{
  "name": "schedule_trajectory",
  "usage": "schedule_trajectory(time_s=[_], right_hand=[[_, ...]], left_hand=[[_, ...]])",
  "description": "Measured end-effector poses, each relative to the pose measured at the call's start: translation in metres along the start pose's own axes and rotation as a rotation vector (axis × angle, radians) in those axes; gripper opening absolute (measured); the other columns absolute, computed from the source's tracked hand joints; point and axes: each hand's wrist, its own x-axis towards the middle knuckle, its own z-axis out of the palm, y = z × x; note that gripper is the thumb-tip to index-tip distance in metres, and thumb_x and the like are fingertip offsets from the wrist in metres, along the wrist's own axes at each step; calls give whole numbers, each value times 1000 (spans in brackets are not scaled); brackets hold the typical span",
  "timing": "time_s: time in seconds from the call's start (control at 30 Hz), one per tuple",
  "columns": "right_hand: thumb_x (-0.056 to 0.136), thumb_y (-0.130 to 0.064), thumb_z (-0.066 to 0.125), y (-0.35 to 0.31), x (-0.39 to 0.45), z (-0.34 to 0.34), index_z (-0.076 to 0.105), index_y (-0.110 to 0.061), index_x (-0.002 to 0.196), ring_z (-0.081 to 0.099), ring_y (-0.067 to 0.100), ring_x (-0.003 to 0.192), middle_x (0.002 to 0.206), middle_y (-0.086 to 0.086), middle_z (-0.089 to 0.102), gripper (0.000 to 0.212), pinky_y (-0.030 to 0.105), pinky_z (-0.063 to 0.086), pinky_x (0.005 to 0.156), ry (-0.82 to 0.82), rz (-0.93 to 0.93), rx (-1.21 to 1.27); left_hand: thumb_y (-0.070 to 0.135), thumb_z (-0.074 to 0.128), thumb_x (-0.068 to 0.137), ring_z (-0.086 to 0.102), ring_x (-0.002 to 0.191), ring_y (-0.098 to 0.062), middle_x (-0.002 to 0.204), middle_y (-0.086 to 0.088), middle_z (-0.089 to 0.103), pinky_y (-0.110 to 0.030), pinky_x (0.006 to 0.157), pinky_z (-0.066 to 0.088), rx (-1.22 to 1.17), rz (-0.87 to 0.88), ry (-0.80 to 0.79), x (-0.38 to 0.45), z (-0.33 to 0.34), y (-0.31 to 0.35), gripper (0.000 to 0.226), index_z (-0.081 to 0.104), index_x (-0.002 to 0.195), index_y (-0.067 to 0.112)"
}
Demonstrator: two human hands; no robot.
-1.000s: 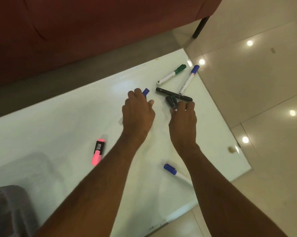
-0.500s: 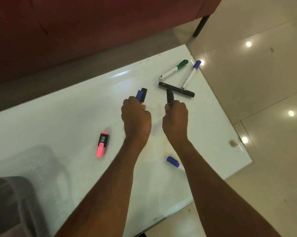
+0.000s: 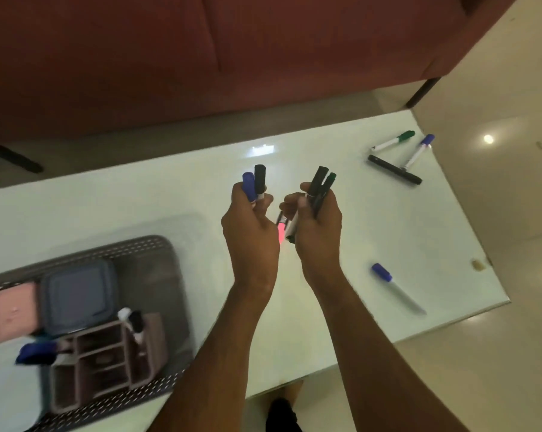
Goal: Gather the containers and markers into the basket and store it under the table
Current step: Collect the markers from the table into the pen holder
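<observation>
My left hand (image 3: 251, 232) is raised above the white table (image 3: 170, 194) and grips two markers, one blue-capped (image 3: 248, 185) and one black-capped (image 3: 259, 180). My right hand (image 3: 318, 222) is beside it, closed on a bundle of black and green markers (image 3: 321, 185). A pink highlighter (image 3: 281, 230) shows between my hands, mostly hidden. The grey perforated basket (image 3: 157, 254) sits at the left with a grey-blue container (image 3: 76, 294), a pink container (image 3: 12, 310) and a compartment organiser (image 3: 107, 360) inside. Loose markers lie on the table: blue-capped (image 3: 396, 286), green-capped (image 3: 394, 141), blue-capped (image 3: 419, 151), black (image 3: 394, 169).
A dark red sofa (image 3: 232, 51) stands beyond the table's far edge, with a black leg (image 3: 421, 93) at the right. Glossy beige floor tiles (image 3: 513, 213) surround the table's right and near sides. My foot (image 3: 282, 413) shows below the near edge.
Both hands have lifted off the table with their markers and drawn back toward me. The view has shifted left, so the basket with its containers is now in sight.
</observation>
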Motion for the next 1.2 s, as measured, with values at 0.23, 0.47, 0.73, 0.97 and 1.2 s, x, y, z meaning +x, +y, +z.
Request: schedule_trajectory(time_s=[0.23,0.47,0.73,0.97,1.2], right_hand=[[109,-4,41,-17,-113,73,54,-7,126,73,23,97,100,10,73,22,26,59,91,-79,-142,51],[109,-11,46,-1,-211,117,57,-12,125,73,15,98,99,-1,75,20,44,57,98,-35,-200,-4],[108,-13,46,51,-263,137,55,-5,128,69,-2,100,113,9,72,23,5,52,81,-21,-98,26],[107,-17,50,93,-263,152,54,-13,135,67,7,115,122,-1,71,28,9,54,85,-15,-86,-42],[103,2,52,105,-266,153,53,-24,132,67,6,118,120,-27,66,39,23,60,89,-79,-114,-75]], left_hand=[[21,54,104,66,92,1,99,11,71,3,75,40,-87,56,155,-28,-125,-19,12,57,115,23],[15,57,102,62,85,11,93,13,67,-3,75,46,-144,85,267,-67,-214,-51,15,62,117,11],[15,57,102,70,84,-13,97,-7,73,-24,77,58,-131,-32,477,-98,-268,-132,21,62,120,6],[15,58,101,63,87,-4,101,3,67,6,77,40,-75,-127,489,-92,-269,-168,25,60,124,5],[-4,64,93,61,110,-3,119,-1,68,1,88,44,-100,-98,452,-92,-264,-189,35,59,126,5]])
